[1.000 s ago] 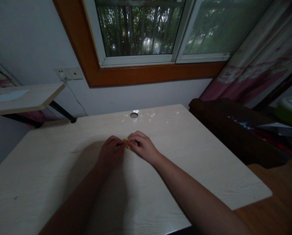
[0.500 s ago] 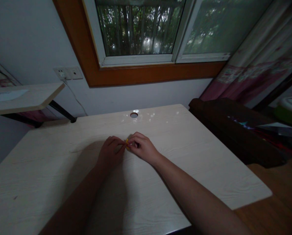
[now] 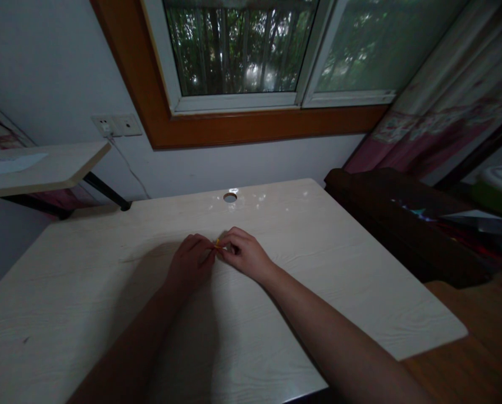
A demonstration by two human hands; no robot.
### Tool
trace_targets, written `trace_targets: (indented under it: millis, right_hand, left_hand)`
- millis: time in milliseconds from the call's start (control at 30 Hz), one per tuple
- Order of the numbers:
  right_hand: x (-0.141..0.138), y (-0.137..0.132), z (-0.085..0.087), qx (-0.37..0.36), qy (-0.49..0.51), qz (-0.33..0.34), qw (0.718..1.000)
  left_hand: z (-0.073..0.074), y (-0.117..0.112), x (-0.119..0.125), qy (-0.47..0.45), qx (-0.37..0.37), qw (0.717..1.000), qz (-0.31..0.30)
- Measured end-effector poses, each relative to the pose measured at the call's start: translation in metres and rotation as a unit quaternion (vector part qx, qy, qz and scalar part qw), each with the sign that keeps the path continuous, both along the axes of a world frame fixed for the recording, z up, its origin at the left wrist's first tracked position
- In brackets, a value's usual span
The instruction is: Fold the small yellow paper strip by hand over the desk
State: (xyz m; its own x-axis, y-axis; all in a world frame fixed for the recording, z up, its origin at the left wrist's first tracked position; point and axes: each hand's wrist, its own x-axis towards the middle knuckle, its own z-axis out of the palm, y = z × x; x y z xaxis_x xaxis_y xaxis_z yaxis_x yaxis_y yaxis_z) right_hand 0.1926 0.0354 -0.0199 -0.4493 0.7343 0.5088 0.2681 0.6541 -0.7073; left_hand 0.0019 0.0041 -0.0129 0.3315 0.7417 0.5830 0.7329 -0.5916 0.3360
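Note:
A small, thin yellow item shows between my fingertips over the middle of the pale wood-grain table; it is too small and too covered to tell its kind. My left hand pinches it from the left, thumb against the fingers. From the other side my right hand pinches it too, with thumb and index finger curled into a ring. The fingertips of both hands meet, and they hide most of the yellow item.
A round cable hole lies near the table's back edge. On the left a raised shelf stands on black legs. Behind are a wall socket with a white cord and a window. Dark wooden furniture stands to the right.
The fingertips of my right hand have shifted slightly left, closer to those of my left hand. A little less of the yellow item shows below the fingers.

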Motion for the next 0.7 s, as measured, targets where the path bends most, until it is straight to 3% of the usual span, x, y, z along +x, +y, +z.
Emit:
trace_targets:
  millis: [700]
  right_hand:
    - [-0.0005, -0.002, 0.0048, -0.009, 0.006, -0.003, 1.0]
  left_hand:
    - [-0.0026, -0.0002, 0.0002, -0.012, 0.023, 1.0, 0.001]
